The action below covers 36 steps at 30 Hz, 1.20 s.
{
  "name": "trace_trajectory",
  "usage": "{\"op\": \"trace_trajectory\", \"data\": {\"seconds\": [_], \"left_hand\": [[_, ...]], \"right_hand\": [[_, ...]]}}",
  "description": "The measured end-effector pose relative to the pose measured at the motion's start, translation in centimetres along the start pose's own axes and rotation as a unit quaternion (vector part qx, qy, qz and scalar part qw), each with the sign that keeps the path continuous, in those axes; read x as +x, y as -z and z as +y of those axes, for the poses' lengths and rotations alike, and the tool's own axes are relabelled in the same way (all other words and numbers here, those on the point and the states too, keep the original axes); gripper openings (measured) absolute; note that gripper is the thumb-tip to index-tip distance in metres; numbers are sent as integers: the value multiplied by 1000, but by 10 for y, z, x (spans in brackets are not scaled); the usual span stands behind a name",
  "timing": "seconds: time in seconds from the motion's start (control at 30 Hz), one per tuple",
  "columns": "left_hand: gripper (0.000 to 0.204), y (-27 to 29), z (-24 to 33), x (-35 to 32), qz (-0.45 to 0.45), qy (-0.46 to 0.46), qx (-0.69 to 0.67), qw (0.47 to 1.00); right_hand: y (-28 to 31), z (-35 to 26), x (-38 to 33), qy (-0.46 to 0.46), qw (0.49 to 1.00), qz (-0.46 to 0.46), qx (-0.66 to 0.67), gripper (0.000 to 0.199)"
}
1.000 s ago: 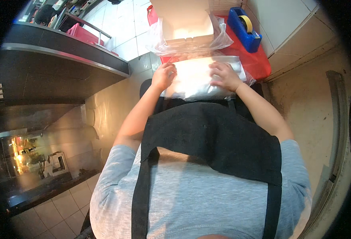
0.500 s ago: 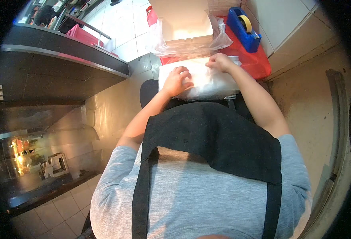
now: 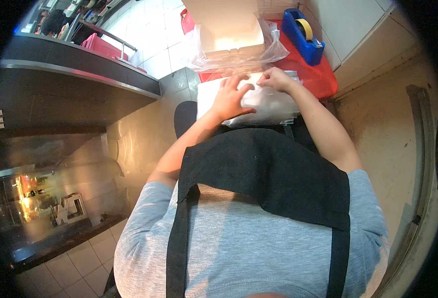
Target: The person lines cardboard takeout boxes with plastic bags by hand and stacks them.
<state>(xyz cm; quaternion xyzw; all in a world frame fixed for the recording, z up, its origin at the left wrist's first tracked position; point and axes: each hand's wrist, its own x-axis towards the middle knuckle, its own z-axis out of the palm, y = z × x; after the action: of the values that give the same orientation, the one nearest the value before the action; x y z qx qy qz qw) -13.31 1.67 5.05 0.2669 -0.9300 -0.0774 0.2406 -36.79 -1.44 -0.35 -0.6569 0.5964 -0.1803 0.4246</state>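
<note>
A glossy white stack of thin plastic (image 3: 276, 105), bags or sheets, lies just in front of my apron, its right edge showing layers. My right hand (image 3: 277, 80) pinches the stack's far edge between thumb and fingertips. To its left, my left hand (image 3: 231, 99) is over the stack with fingers apart and curved, holding nothing. Just beyond both hands stands an open cardboard box (image 3: 234, 44), its lid raised. Clear plastic (image 3: 195, 52) is bunched around the box. Whether my right fingertips hold one layer or several is too small to tell.
A red surface (image 3: 314, 82) lies under the box, with a blue tape dispenser (image 3: 301, 42) at its right side by the tiled wall. A dark counter (image 3: 79, 74) runs along the left. A pink container (image 3: 102, 46) stands beyond it.
My left hand has moved slightly right and away from me over the white plastic, and its fingers have spread. My right hand keeps its pinch in nearly the same place.
</note>
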Motion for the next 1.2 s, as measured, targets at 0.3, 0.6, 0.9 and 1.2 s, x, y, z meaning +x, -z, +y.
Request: {"op": "trace_trajectory", "data": {"seconds": [0.3,0.6,0.9,1.2], "left_hand": [[15,-16,-2,7,-2,-134,130,982],[21,-19,16,-32,-90,-116,-67,987],[105,60,-67,18,283,340,-136,887],[97,65,-99,19,-52,378,-528,759]], "right_hand": [[1,-10,-4,56,991,123,9,21],[44,-78,3,205,894,350,-188,21],[101,-167,-8,495,758,352,-240,17],[142,-213,-27,549,763,292,-176,29]]}}
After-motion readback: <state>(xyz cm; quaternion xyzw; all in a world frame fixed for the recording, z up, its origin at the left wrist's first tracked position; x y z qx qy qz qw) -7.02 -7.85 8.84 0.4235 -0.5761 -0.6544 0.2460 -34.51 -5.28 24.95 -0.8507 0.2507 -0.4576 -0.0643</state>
